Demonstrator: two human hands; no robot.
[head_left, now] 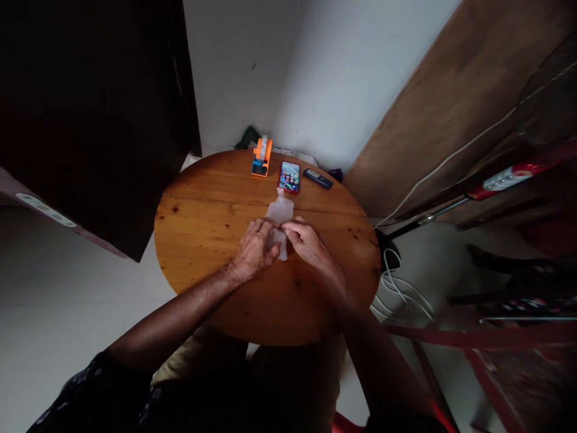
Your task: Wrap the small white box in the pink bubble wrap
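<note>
Pouch: a pale, see-through pouch [279,210] is lying flat on the bench [202,240] at the middle of the frame, its narrow neck pointing to the upper edge.
Left hand: the left hand [255,249] is curling over the pouch's lower half, fingers bent and pinching the film.
Right hand: the right hand [309,240] is meeting it from the right, fingertips narrowed onto the same lower edge.
Handling: it is looking light, thin and limp, likely slippery and quick to crease; it is probably not going to break.
Hold: the flat lower edge is seeming the best place, pinched from both sides.
Around: a phone [289,177], an orange holder [261,157] and a remote [318,178] are lying above the pouch, apart from the hands.
</note>
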